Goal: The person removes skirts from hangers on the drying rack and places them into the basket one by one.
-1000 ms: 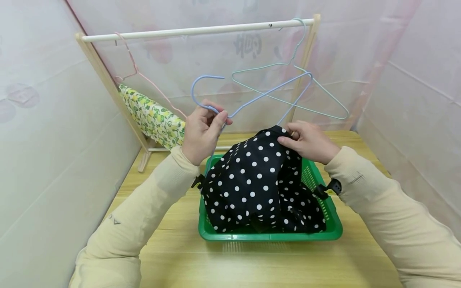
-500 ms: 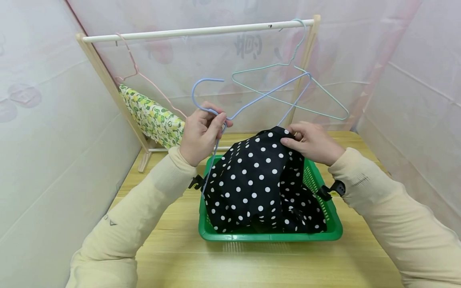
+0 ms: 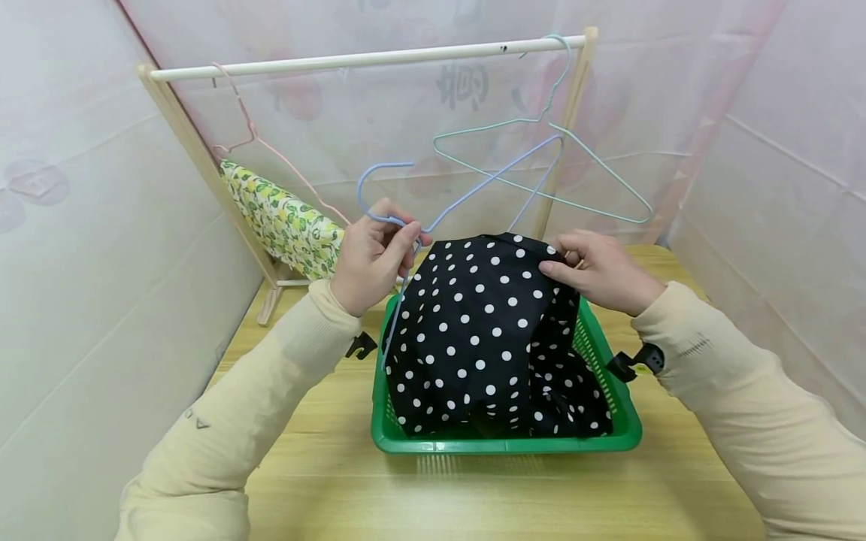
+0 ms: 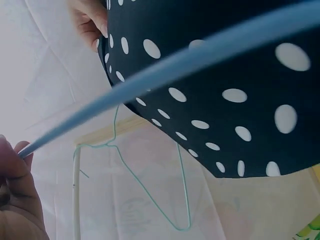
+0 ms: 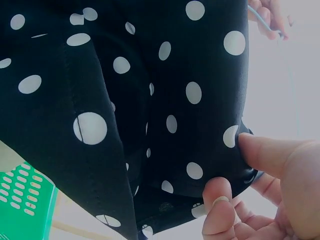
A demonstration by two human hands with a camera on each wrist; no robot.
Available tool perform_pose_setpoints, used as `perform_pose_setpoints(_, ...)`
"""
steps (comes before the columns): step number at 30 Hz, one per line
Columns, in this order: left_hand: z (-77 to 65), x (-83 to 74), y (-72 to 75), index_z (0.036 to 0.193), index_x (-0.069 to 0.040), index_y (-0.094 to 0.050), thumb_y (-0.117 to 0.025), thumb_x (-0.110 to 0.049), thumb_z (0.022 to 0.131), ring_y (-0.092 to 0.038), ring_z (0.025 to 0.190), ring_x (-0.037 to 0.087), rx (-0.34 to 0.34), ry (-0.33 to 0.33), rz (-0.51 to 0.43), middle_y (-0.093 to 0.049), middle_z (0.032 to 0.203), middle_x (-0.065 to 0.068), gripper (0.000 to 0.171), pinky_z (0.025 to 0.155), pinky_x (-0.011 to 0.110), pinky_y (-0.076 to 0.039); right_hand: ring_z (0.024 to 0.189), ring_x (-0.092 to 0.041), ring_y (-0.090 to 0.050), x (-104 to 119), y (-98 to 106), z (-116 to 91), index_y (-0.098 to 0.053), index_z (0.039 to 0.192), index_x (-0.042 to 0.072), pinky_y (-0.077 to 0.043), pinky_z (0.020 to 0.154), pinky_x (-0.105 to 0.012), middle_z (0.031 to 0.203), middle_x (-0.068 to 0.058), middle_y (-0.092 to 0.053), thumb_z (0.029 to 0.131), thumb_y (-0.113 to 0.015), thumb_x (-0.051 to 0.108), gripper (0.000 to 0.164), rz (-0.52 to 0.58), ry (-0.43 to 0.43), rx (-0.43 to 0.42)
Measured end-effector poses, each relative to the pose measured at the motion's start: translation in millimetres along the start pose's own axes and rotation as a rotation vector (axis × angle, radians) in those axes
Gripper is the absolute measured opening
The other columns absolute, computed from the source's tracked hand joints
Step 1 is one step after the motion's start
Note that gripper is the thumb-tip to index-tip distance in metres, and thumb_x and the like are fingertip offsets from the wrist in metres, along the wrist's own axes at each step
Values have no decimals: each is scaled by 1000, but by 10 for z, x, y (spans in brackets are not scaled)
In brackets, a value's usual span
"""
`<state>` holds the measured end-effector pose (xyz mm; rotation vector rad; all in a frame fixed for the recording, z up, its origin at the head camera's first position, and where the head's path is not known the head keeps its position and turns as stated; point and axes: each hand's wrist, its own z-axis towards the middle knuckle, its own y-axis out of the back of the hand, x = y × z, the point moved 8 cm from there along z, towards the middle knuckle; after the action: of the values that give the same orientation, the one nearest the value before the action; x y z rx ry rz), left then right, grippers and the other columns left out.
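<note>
My left hand (image 3: 379, 259) pinches a blue wire hanger (image 3: 487, 180) just below its hook, in the head view. The hanger's right arm rises tilted behind a black cloth with white dots (image 3: 473, 315), and its left arm slants down in front of the cloth's left side. With thumb and fingers my right hand (image 3: 598, 270) grips the top right edge of this cloth. The cloth's lower part lies in a green basket (image 3: 507, 445). In the right wrist view the right thumb presses the dotted cloth (image 5: 195, 95) near its fold. Part of the blue hanger is hidden behind the cloth.
Behind the basket stands a rack with a white rail (image 3: 379, 58). A mint hanger (image 3: 602, 203) hangs at its right end. On the left, a pink hanger (image 3: 291, 161) bears a lemon-print cloth (image 3: 284, 222). The wooden table (image 3: 473, 500) extends in front.
My right hand has moved slightly right, spreading the dotted cloth's top edge wider. The blue hanger has come down a little and its right end has shifted left, with my left hand still pinching it.
</note>
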<state>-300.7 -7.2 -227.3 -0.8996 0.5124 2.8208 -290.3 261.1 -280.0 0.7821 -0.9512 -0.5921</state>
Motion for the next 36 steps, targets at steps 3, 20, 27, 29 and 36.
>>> perform_pose_setpoints(3,-17,9,10,89,1,-54,-54,-5,98,-51,49,17,8,-1,15,-68,80,15,11,41,29,-47,67,-19,-49,-17,8,-23,-58,79,17,-42,56,-30,77,-3,-52,94,-64,24,18,6,-8,-1)
perform_pose_setpoints(20,-34,113,194,91,4,-54,-53,-8,99,-53,48,19,-91,33,54,-69,80,13,15,42,29,-49,58,-14,-40,-34,104,-273,-51,74,16,-35,53,-26,69,0,-44,93,-67,19,24,-32,42,-22)
perform_pose_setpoints(27,-39,115,196,91,4,-54,-54,-8,98,-53,48,20,-95,49,58,-69,81,14,14,43,29,-50,54,-10,-41,-113,68,-430,-51,73,19,-35,51,-25,71,5,-51,91,-68,17,25,-66,57,11)
perform_pose_setpoints(29,-38,109,198,91,4,-54,-54,-8,98,-53,48,20,-97,47,55,-69,80,15,15,43,29,-49,54,-9,-39,-123,33,-470,-48,71,19,-34,51,-24,69,5,-48,91,-67,15,28,-87,77,27)
perform_pose_setpoints(36,-19,81,239,91,6,-54,-55,-8,98,-53,47,21,-115,24,55,-69,81,16,15,42,29,-48,59,-9,-45,-238,-240,-598,-54,78,19,-40,54,-25,69,6,-47,94,-62,15,19,-12,27,194)
